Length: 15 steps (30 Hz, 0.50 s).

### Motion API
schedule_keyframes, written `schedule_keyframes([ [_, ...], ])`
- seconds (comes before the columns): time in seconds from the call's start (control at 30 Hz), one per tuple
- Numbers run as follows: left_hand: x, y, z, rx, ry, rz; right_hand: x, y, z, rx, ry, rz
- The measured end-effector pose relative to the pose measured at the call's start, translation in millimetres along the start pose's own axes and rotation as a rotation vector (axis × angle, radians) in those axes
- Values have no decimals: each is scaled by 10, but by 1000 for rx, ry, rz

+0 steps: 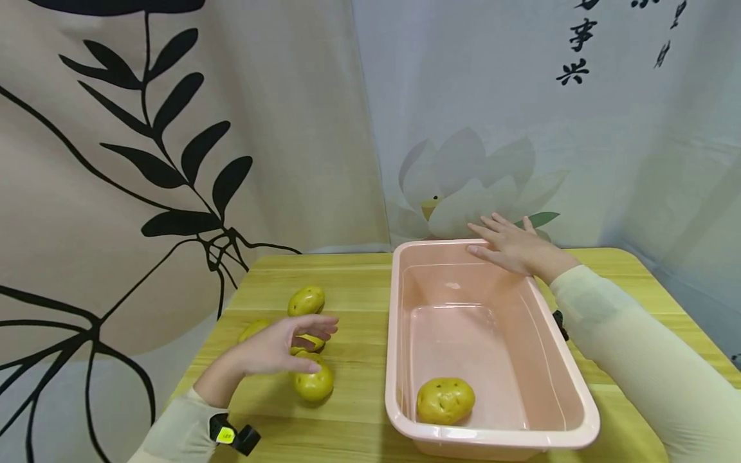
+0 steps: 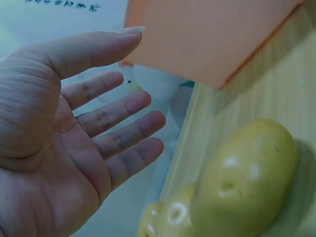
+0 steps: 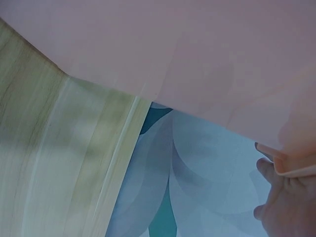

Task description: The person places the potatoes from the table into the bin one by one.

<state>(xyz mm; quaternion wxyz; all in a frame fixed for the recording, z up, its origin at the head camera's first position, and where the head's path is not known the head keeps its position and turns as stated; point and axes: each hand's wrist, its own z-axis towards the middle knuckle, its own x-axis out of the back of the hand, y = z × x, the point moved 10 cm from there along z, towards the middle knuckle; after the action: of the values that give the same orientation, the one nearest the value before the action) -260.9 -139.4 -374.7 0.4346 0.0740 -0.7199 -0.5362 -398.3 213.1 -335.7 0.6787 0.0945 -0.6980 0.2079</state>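
My left hand (image 1: 272, 347) hovers over several yellow potatoes on the table, its fingers spread and a gap between thumb and fingers. In the left wrist view its palm is bare, with a large potato (image 2: 247, 177) beside it. The nearest potato (image 1: 312, 382) lies just below the thumb; another potato (image 1: 307, 301) is farther back, and others are partly hidden by the hand. My right hand (image 1: 512, 247) rests at the far right corner of a pink plastic basin (image 1: 392, 334), fingers extended over the rim. One potato (image 1: 444, 400) lies at the basin's near end.
Under everything is a wood-grain table (image 1: 347, 411). A printed curtain (image 1: 301, 128) with dark leaves and a pale lotus hangs behind its back edge. The basin's raised walls stand to the right of the loose potatoes.
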Motion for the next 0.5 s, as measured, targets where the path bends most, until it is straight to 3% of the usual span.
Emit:
schedule_keyframes([
  [0.5, -48, -384, -147, 74, 31, 73, -12, 4, 29, 0, -10, 3],
])
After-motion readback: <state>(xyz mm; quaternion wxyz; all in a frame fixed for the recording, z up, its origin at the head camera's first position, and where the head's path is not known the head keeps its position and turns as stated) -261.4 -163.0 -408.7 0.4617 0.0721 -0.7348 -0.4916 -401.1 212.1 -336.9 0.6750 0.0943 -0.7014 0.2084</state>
